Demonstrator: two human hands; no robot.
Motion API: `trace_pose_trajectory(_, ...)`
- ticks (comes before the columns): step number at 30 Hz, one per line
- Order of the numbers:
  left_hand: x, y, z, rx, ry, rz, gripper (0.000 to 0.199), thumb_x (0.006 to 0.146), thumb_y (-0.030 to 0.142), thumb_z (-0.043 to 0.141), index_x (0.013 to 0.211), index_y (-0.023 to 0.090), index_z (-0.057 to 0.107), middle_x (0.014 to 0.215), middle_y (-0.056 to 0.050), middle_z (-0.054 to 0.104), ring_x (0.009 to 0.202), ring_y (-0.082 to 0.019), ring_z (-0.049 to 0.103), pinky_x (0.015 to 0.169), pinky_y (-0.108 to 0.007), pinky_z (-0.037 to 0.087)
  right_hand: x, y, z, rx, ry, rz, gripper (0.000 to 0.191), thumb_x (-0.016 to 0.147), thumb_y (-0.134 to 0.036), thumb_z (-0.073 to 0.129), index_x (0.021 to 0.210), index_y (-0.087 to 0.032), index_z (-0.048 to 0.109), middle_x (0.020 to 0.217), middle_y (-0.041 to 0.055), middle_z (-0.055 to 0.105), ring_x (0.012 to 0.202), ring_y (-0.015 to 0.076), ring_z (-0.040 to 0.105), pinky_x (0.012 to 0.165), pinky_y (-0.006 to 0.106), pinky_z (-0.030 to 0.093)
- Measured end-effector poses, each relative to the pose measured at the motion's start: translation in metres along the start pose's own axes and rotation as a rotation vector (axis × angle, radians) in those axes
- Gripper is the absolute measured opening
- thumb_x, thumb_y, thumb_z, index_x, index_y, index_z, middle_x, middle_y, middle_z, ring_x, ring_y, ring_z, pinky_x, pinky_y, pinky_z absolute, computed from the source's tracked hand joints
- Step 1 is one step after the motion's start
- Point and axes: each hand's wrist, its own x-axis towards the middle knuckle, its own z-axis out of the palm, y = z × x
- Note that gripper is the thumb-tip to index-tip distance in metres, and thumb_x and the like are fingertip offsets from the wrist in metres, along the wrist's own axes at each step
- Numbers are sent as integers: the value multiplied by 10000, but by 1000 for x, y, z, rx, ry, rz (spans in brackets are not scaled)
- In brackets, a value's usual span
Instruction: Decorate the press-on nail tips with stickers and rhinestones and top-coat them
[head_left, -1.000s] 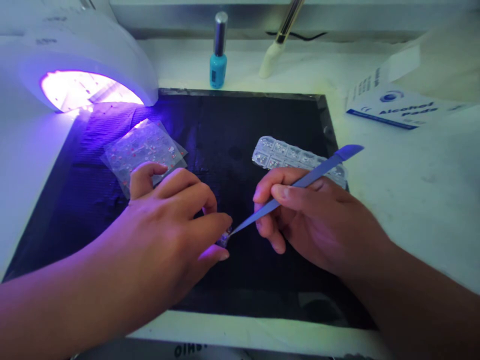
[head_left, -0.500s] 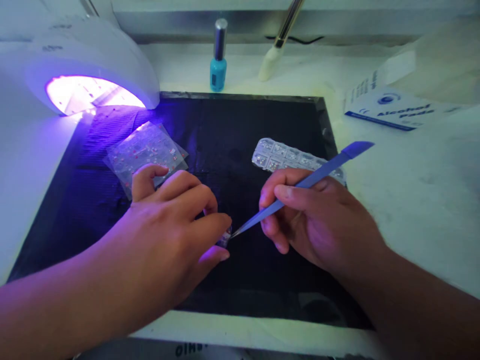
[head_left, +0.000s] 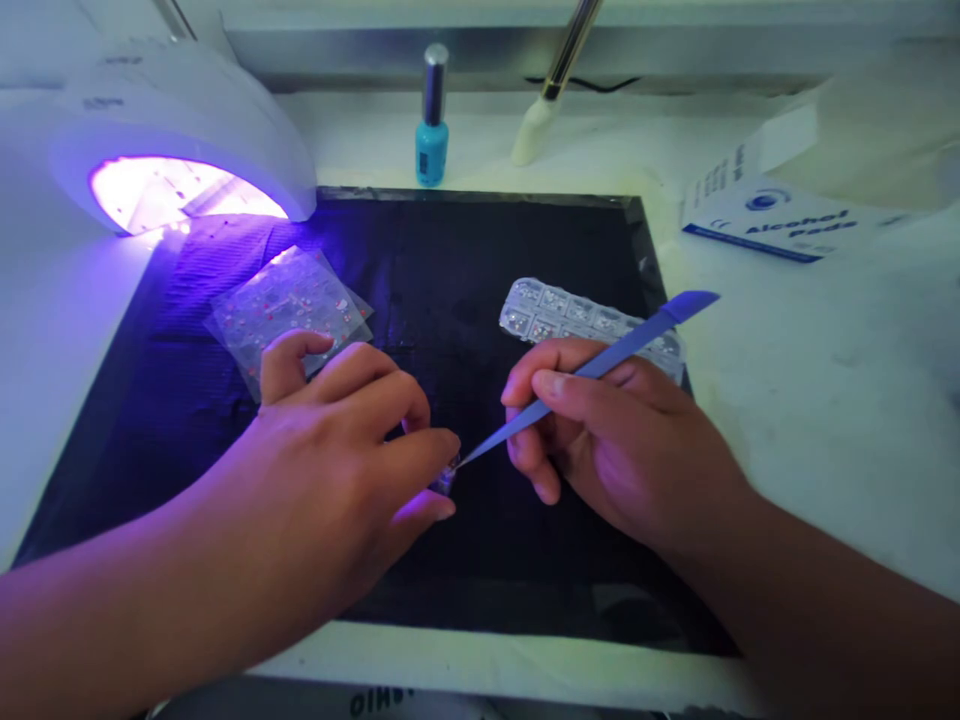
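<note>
My right hand [head_left: 600, 430] is closed around blue tweezers [head_left: 592, 370], held like a pen with the fine tip pointing down and left. Between the thumb and index finger of my left hand [head_left: 360, 450] is a small clear piece [head_left: 445, 480], mostly hidden by the fingers; its kind is too small to make out. The tweezers' tip touches or nearly touches this piece. Just behind my right hand lies a clear compartment case [head_left: 555, 310] with tiny gems in its cells. Beyond my left fingers are transparent sticker sheets [head_left: 289, 295] with small red and white designs.
A white nail lamp [head_left: 225, 120] glows violet at the back left. A bottle of blue nail polish [head_left: 432, 150] and a pale-tipped brush-like tool [head_left: 534, 130] stand behind the black mat [head_left: 465, 240]. An open alcohol pads box [head_left: 780, 215] sits at the right.
My right hand and the tweezers have shifted slightly left, bringing the tip closer in against the small clear piece. My left hand keeps its pinch almost unmoved.
</note>
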Motion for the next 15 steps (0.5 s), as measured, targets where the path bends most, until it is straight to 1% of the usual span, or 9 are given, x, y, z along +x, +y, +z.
trace_pose_trajectory(6, 1, 0, 0, -16, -2, -5, 113, 921, 255, 590, 877, 241, 693, 894, -22, 654, 918, -246, 549, 892, -504, 318, -1, 2, 4, 32, -1, -15, 76, 809, -205, 599, 753, -183, 645, 503, -25, 598, 397, 98, 539, 357, 183, 442)
trace_pose_trajectory(15, 1, 0, 1, 4, 2, -3, 106, 914, 271, 601, 905, 255, 705, 890, -17, 656, 918, -247, 549, 918, -524, 296, -1, 5, 5, 56, -23, -51, 88, 814, -191, 583, 759, -186, 651, 494, -32, 600, 401, 92, 540, 364, 174, 443)
